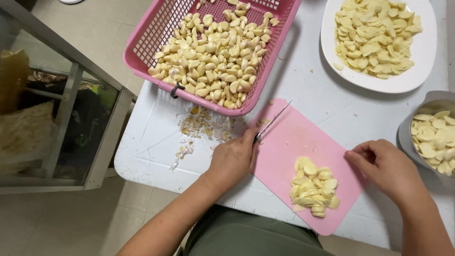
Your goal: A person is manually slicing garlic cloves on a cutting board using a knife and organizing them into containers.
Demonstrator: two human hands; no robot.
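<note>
Two bare hands work at a soft pink plastic cutting board (pixel 303 142) with a heap of pale sliced garlic (pixel 313 186) on it.

Left hand (pixel 233 159) has its fingers curled tight round a thin steel knife (pixel 273 120), blade pointing away past the fingertips. Right hand (pixel 385 166) rests with fingers bent in, holding nothing I can see, just right of the slices. That sharp blade could nick a finger if the hand slips. Beyond the left fingers, a pink plastic basket (pixel 142 52) holds whole peeled cloves. Beyond the right fingers, a white oval plate (pixel 426 52) holds slices, and a grey bowl (pixel 407 128) holds more.
</note>
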